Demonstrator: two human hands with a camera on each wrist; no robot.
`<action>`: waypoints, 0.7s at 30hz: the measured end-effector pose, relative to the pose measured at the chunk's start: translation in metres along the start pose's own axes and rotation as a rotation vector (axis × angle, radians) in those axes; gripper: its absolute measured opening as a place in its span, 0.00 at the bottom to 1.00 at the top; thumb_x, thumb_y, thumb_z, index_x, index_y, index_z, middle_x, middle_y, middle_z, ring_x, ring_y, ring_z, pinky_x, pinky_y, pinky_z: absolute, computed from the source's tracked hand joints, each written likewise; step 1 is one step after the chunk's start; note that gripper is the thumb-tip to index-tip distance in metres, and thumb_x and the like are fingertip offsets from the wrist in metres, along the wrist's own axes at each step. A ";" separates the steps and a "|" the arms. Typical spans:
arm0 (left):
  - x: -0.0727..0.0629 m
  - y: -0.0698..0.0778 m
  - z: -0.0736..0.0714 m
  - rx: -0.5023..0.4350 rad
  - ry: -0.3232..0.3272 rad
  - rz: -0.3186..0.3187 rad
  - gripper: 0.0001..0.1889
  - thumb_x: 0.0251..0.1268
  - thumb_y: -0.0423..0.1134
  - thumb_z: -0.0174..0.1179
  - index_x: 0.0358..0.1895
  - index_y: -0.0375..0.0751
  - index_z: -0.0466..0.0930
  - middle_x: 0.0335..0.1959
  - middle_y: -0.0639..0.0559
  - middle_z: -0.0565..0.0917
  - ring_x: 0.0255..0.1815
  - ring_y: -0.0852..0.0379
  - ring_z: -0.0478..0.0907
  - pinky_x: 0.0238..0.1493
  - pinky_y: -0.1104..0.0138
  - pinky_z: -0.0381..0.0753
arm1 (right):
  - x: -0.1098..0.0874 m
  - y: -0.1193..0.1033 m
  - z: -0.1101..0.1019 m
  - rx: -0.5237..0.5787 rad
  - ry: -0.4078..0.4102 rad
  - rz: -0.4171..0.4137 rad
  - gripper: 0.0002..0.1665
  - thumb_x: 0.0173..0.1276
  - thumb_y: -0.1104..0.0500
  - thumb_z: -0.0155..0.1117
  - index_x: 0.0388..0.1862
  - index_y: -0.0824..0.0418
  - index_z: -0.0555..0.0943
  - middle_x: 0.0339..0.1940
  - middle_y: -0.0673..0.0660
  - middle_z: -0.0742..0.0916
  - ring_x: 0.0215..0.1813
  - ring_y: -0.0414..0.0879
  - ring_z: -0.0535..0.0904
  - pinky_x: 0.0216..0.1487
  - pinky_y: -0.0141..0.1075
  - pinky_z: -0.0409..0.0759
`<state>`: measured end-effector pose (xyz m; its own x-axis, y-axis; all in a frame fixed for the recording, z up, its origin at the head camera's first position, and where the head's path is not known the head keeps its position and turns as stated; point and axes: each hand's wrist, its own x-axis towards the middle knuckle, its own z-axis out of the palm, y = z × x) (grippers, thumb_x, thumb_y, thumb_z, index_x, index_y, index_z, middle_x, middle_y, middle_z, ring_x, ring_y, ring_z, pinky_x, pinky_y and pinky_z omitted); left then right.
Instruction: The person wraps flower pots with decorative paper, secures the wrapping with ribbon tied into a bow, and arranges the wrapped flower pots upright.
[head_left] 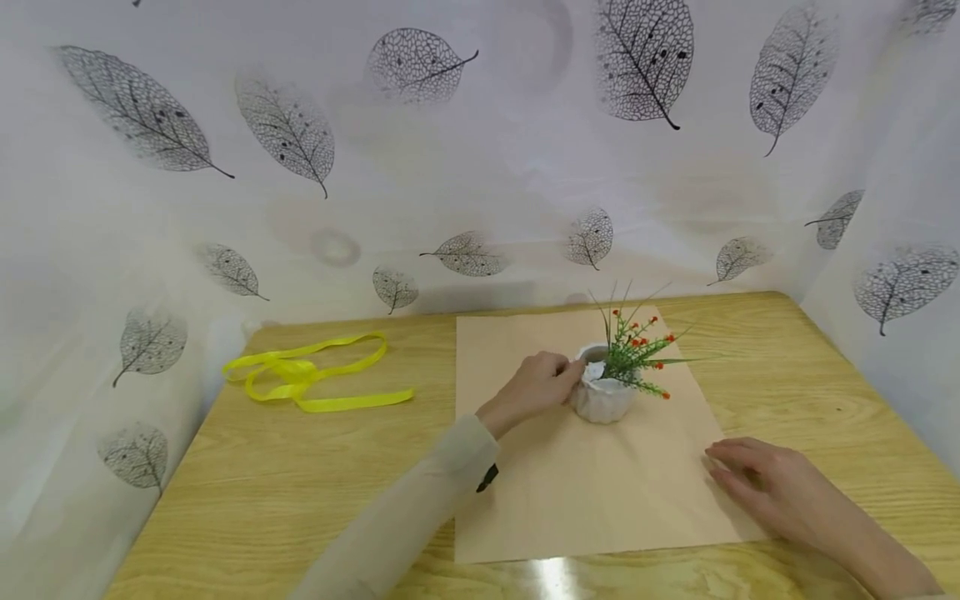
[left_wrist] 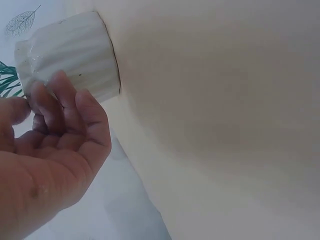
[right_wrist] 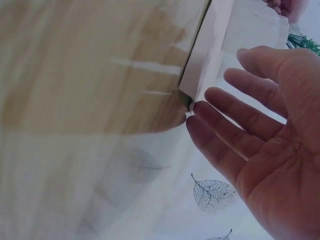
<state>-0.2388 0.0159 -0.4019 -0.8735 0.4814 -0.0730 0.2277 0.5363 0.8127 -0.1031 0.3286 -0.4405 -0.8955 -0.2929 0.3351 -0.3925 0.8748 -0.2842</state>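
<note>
A white ceramic flower pot point(head_left: 603, 402) with fluted sides stands upright on a sheet of light brown paper point(head_left: 585, 500). Green sprigs with small red flowers point(head_left: 637, 343) lean out of it to the right. My left hand point(head_left: 534, 387) pinches the pot's rim from the left; in the left wrist view the thumb is at the rim and the curled fingers lie against the pot's outer wall point(left_wrist: 80, 50). At the paper's right edge is my right hand point(head_left: 780, 492), its fingers extended and holding nothing. Whether its fingertips touch the paper, I cannot tell.
A loosely looped yellow ribbon point(head_left: 296, 375) lies at the back left of the wooden table point(head_left: 337, 483). White cloth point(head_left: 480, 167) printed with dark leaves hangs behind the table and along both sides.
</note>
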 end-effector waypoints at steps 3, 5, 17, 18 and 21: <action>-0.008 -0.007 -0.007 0.007 -0.020 0.009 0.21 0.80 0.50 0.48 0.33 0.39 0.82 0.22 0.55 0.80 0.21 0.61 0.68 0.25 0.70 0.67 | 0.007 -0.002 -0.002 0.030 -0.014 0.007 0.12 0.62 0.58 0.77 0.46 0.54 0.89 0.45 0.50 0.92 0.44 0.34 0.86 0.43 0.14 0.74; -0.014 -0.014 -0.012 0.020 -0.019 0.004 0.19 0.79 0.48 0.49 0.37 0.39 0.83 0.24 0.55 0.81 0.22 0.61 0.69 0.26 0.70 0.68 | 0.013 -0.005 -0.003 0.059 -0.038 0.029 0.13 0.65 0.58 0.75 0.48 0.54 0.89 0.46 0.51 0.92 0.43 0.36 0.87 0.41 0.21 0.80; -0.046 -0.043 -0.031 0.175 0.025 0.026 0.10 0.77 0.43 0.54 0.37 0.47 0.82 0.27 0.58 0.78 0.27 0.63 0.70 0.32 0.71 0.71 | 0.064 -0.020 0.002 0.173 -0.068 0.004 0.30 0.67 0.54 0.73 0.65 0.65 0.79 0.59 0.66 0.87 0.42 0.57 0.90 0.40 0.44 0.88; -0.048 -0.044 -0.032 0.192 0.025 0.029 0.10 0.77 0.43 0.54 0.37 0.47 0.82 0.27 0.58 0.78 0.27 0.63 0.70 0.32 0.71 0.71 | 0.067 -0.021 0.004 0.180 -0.065 0.005 0.33 0.67 0.53 0.74 0.67 0.66 0.78 0.60 0.66 0.86 0.43 0.58 0.90 0.41 0.46 0.88; -0.053 -0.044 -0.034 0.236 0.017 0.028 0.08 0.77 0.43 0.55 0.37 0.49 0.82 0.27 0.59 0.78 0.28 0.63 0.72 0.32 0.72 0.73 | 0.074 -0.026 0.006 0.196 -0.073 0.030 0.38 0.67 0.50 0.73 0.70 0.67 0.74 0.64 0.69 0.83 0.46 0.61 0.89 0.44 0.52 0.87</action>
<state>-0.2172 -0.0567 -0.4141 -0.8719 0.4881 -0.0408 0.3448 0.6708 0.6566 -0.1608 0.2820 -0.4140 -0.9174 -0.3015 0.2599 -0.3925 0.7937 -0.4647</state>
